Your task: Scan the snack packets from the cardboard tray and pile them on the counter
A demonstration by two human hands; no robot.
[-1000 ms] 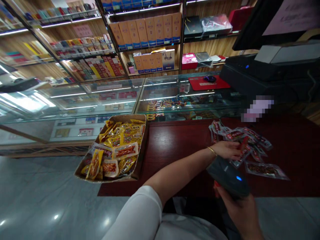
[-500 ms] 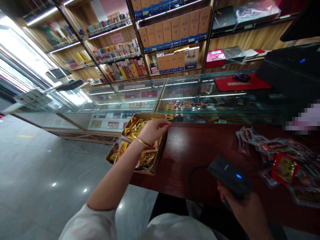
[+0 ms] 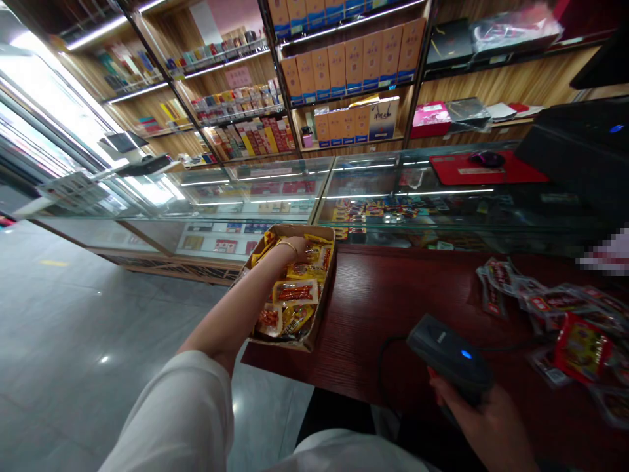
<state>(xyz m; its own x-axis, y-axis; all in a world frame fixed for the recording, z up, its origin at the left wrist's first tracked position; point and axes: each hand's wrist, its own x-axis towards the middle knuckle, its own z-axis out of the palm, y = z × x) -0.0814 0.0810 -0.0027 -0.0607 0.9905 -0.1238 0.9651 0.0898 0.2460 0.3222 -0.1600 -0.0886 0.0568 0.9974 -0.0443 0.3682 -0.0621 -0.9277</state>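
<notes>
My left hand (image 3: 298, 249), with a gold bangle at the wrist, reaches down into a cardboard box (image 3: 324, 298) of snack packets. Its fingertips are hidden among the packets, so I cannot tell whether they grip one. Nearer me in the box lies a clear-windowed snack packet (image 3: 296, 292) with reddish-brown contents; yellow packets surround it. My right hand (image 3: 491, 419) is closed round the handle of a dark barcode scanner (image 3: 449, 357) with a lit blue spot, held over the dark red wooden table (image 3: 363, 308). The scanner's head points up and to the left.
Several loose snack packets (image 3: 555, 298), one of them a red and yellow packet (image 3: 582, 347), are heaped at the table's right. A scanner cable (image 3: 386, 354) curves across the wood. Behind runs a glass display counter (image 3: 275, 190) bearing a red mouse mat (image 3: 521, 172); stocked shelves stand beyond.
My left hand has moved from above the box's right rim down in among the packets, uncovering packets nearer me. The scanner remains in my right hand. The view has shifted slightly.
</notes>
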